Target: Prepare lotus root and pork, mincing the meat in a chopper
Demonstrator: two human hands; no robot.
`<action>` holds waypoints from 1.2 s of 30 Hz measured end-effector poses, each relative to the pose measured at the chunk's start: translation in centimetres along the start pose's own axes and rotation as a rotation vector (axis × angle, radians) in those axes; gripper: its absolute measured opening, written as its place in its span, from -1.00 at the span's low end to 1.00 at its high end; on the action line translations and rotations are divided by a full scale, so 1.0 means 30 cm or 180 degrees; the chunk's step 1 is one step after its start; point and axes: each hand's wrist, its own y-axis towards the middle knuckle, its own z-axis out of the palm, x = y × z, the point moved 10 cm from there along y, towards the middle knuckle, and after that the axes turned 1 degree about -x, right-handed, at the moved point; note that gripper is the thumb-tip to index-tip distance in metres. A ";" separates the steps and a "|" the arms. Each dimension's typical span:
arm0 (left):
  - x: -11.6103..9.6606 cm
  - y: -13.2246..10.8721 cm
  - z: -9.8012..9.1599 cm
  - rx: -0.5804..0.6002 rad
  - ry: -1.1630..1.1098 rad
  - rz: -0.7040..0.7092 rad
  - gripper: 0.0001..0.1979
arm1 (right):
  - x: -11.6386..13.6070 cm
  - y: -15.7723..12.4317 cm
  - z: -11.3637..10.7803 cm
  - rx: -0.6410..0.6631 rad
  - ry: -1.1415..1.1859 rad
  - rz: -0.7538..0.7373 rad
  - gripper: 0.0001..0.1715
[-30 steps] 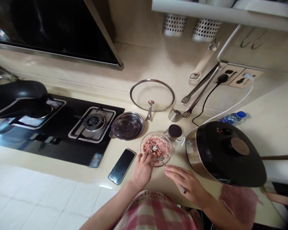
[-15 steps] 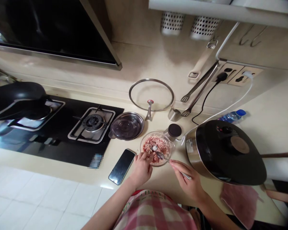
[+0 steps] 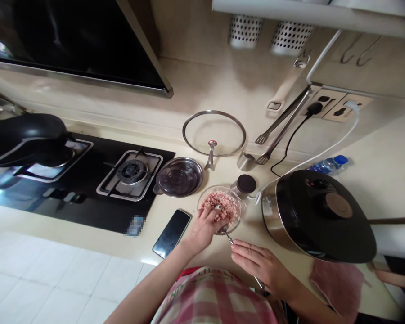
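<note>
A clear round bowl point(image 3: 240, 218) of minced meat point(image 3: 227, 200) stands on the counter, with a small white post point(image 3: 218, 207) in its middle. Over the bowl's near left side, my left hand point(image 3: 204, 227) has its fingers stretched apart, the tips in or just above the mince beside the post. My right hand point(image 3: 258, 264) grips a metal spoon point(image 3: 229, 237) by the handle. The spoon's head is at the near rim, partly hidden by my left thumb. Behind the bowl is a jar with a dark lid point(image 3: 246, 183).
Left of the bowl lie a phone point(image 3: 172, 234) and a dark, shallow lid point(image 3: 179, 177); beyond is the gas stove point(image 3: 87, 189). A large pressure cooker point(image 3: 320, 216) stands close on the right. A glass lid point(image 3: 214, 133) leans against the wall.
My left hand has moved further over the bowl, covering more of the mince. My right hand has come down and nearer with the spoon, drawing its head toward the near rim.
</note>
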 end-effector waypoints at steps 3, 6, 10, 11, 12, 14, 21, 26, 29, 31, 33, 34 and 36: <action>0.057 -0.006 -0.003 -0.0035 0.0132 -0.0244 -0.58 | -0.017 -0.015 -0.008 -0.0072 -0.0021 0.0106 -0.55; 0.061 -0.025 -0.033 -0.0102 0.0118 -0.0384 -0.53 | -0.038 -0.032 0.004 -0.0038 0.0068 0.0153 -0.53; 0.011 -0.045 -0.032 -0.0151 0.0023 -0.0340 -0.48 | -0.061 -0.034 -0.002 -0.0151 0.0265 0.0255 -0.50; 0.011 -0.048 -0.017 -0.0127 0.0029 -0.0374 -0.50 | -0.068 -0.034 -0.010 -0.0228 0.0290 0.0321 -0.49; 0.017 -0.051 -0.001 -0.0096 0.0046 -0.0441 -0.54 | -0.075 -0.033 -0.018 -0.0305 0.0296 0.0396 -0.47; 0.044 -0.055 0.022 -0.0054 0.0077 -0.0627 -0.60 | -0.087 -0.033 -0.030 -0.0422 0.0286 0.0537 -0.43; 0.025 -0.053 -0.026 -0.0262 -0.0098 -0.0575 -0.45 | -0.109 -0.021 -0.048 -0.0941 0.0309 0.0852 -0.50; 0.039 -0.066 -0.002 -0.0251 -0.0017 -0.0706 -0.53 | -0.114 -0.020 -0.065 -0.1104 0.0370 0.0908 -0.51; 0.046 -0.073 -0.009 -0.0344 -0.0080 -0.0757 -0.51 | -0.116 -0.019 -0.056 -0.0984 0.0396 0.0965 -0.53; 0.028 -0.072 -0.019 -0.0405 -0.0154 -0.0620 -0.47 | -0.115 -0.017 -0.043 -0.0882 0.0439 0.0991 -0.54; 0.020 -0.071 -0.016 -0.0370 -0.0182 -0.0557 -0.51 | -0.118 -0.017 -0.043 -0.0910 0.0531 0.1018 -0.53; 0.026 -0.073 -0.009 -0.0338 -0.0192 -0.0593 -0.54 | -0.124 -0.020 -0.051 -0.0996 0.0598 0.1050 -0.54; 0.050 -0.080 0.002 -0.0314 -0.0265 -0.0750 -0.58 | -0.149 -0.035 -0.078 -0.1290 0.0751 0.1225 -0.61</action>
